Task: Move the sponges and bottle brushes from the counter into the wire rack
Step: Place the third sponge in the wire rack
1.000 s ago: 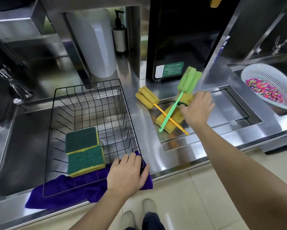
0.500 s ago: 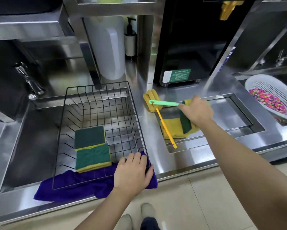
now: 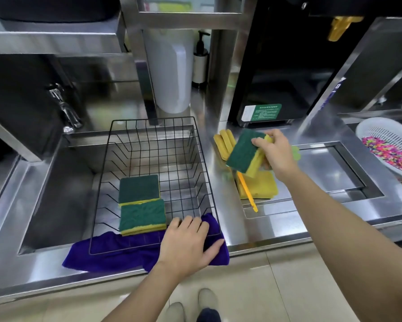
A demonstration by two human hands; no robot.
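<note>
The right hand's [image 3: 275, 156] fingers [image 3: 260, 143] are clamped on a green-and-yellow sponge [image 3: 246, 155], held tilted in the air above the steel surface [image 3: 230, 219]. Just below them lie another yellow sponge [image 3: 262, 187] and an orange bottle brush [image 3: 228, 144]; a green bottle brush [image 3: 295, 152] peeks out behind the hand. The left hand's [image 3: 186, 245] fingers [image 3: 190, 225] lie spread flat on the purple cloth [image 3: 116, 254] at the near corner of the wire rack [image 3: 153, 123], where two sponges [image 3: 140, 203] lie beside them.
</note>
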